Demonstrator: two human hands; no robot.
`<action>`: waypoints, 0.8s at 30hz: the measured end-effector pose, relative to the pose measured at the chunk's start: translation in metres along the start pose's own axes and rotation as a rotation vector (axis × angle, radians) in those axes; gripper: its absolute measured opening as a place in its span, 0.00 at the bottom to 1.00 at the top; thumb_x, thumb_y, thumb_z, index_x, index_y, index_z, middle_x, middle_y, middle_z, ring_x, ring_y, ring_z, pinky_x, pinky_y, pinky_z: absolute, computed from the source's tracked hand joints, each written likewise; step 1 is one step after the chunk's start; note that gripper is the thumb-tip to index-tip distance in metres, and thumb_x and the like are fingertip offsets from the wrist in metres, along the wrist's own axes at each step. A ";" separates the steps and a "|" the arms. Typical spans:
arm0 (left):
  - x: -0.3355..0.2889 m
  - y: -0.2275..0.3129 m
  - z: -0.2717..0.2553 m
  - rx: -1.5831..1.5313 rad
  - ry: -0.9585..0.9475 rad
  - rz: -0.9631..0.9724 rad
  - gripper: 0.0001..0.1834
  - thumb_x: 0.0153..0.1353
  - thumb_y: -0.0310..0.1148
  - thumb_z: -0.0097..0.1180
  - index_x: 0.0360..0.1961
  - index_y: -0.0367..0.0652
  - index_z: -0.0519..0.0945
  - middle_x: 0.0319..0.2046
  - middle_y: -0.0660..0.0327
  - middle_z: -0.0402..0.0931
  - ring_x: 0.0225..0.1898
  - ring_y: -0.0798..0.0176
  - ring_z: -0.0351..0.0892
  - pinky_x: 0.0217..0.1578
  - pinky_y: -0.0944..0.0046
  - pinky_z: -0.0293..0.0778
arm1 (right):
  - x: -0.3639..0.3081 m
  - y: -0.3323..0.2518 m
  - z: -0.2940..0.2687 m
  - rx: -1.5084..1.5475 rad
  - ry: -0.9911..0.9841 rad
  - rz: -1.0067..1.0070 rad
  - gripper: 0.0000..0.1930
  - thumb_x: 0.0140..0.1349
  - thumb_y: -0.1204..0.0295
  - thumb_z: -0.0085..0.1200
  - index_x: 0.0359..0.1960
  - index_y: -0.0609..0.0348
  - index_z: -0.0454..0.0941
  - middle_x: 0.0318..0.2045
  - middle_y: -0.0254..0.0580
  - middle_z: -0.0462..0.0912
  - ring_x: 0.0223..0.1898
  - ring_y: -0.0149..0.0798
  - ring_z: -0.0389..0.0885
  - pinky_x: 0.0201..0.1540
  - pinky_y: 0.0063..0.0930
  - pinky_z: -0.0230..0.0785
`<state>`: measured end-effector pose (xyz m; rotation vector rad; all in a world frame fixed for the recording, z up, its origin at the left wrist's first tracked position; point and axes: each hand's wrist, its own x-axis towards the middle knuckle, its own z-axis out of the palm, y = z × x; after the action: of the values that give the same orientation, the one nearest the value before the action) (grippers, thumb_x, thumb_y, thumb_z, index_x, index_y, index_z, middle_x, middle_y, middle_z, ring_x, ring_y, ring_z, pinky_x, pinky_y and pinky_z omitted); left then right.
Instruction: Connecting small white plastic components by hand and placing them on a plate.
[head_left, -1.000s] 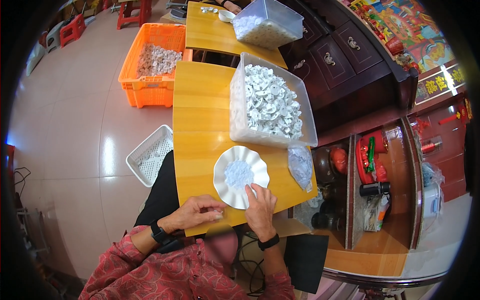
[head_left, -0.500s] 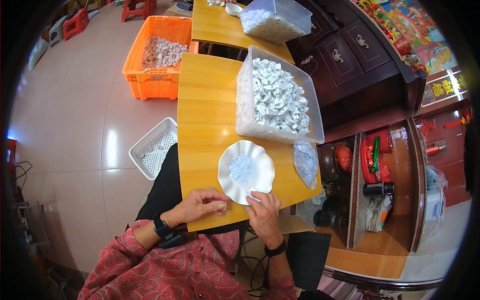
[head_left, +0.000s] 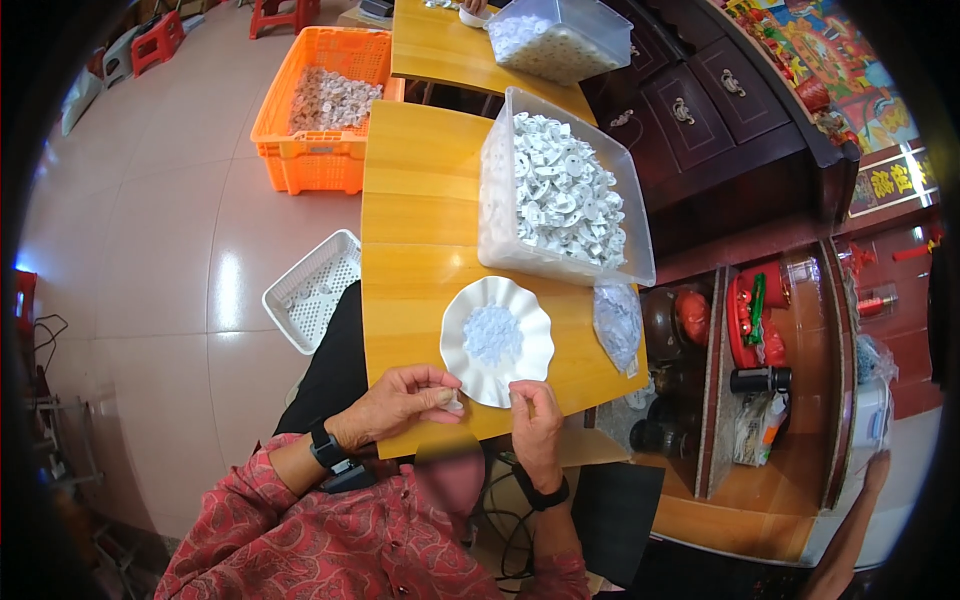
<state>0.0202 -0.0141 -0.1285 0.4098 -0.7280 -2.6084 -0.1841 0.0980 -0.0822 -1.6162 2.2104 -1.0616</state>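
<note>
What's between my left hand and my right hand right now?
In the head view, the near rim of the white wavy-edged plate lies between your left hand and right hand, with yellow tabletop nearer you.

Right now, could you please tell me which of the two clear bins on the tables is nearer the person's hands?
The bin just beyond the wavy plate, heaped with white parts; the other bin stands on the farther table.

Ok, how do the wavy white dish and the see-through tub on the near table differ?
The dish is shallow and scalloped; the tub is deep and boxy. The dish is opaque white, while the tub is translucent. The dish holds a small patch of pale bluish bits; the tub is heaped with white parts. Both rest on the yellow table.
</note>
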 end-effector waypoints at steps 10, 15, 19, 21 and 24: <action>-0.001 0.001 -0.001 -0.075 0.008 0.013 0.16 0.70 0.29 0.50 0.55 0.33 0.75 0.47 0.54 0.77 0.49 0.55 0.81 0.53 0.57 0.79 | 0.001 -0.022 -0.006 -0.237 -0.159 -0.173 0.10 0.53 0.77 0.62 0.38 0.57 0.80 0.41 0.38 0.79 0.45 0.44 0.76 0.51 0.40 0.63; -0.001 0.001 -0.003 -0.146 0.012 0.020 0.17 0.70 0.30 0.51 0.56 0.33 0.74 0.49 0.52 0.77 0.52 0.51 0.79 0.56 0.56 0.77 | -0.002 -0.014 -0.003 -0.318 -0.159 -0.279 0.09 0.51 0.76 0.63 0.36 0.55 0.81 0.39 0.36 0.78 0.43 0.42 0.76 0.50 0.41 0.64; -0.002 0.007 0.000 -0.216 -0.002 0.003 0.18 0.72 0.31 0.47 0.57 0.31 0.71 0.52 0.49 0.74 0.54 0.48 0.78 0.58 0.58 0.75 | -0.003 -0.019 -0.002 -0.266 -0.124 -0.257 0.08 0.52 0.78 0.62 0.35 0.57 0.81 0.36 0.38 0.78 0.40 0.44 0.77 0.46 0.39 0.67; -0.004 0.013 0.006 -0.245 -0.001 -0.003 0.18 0.72 0.31 0.46 0.57 0.31 0.71 0.52 0.48 0.74 0.54 0.48 0.78 0.58 0.58 0.75 | -0.003 -0.024 -0.001 -0.195 -0.093 -0.205 0.07 0.54 0.79 0.61 0.35 0.58 0.81 0.35 0.40 0.78 0.38 0.45 0.77 0.43 0.38 0.69; -0.004 0.015 0.009 -0.275 0.001 -0.010 0.18 0.73 0.32 0.45 0.57 0.30 0.71 0.52 0.47 0.74 0.54 0.48 0.78 0.59 0.58 0.75 | -0.002 -0.037 0.001 -0.050 -0.054 -0.077 0.06 0.57 0.81 0.59 0.36 0.61 0.80 0.33 0.43 0.78 0.35 0.44 0.79 0.38 0.34 0.71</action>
<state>0.0249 -0.0198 -0.1124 0.3320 -0.3580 -2.6660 -0.1547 0.0943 -0.0595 -1.7429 2.1733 -0.9772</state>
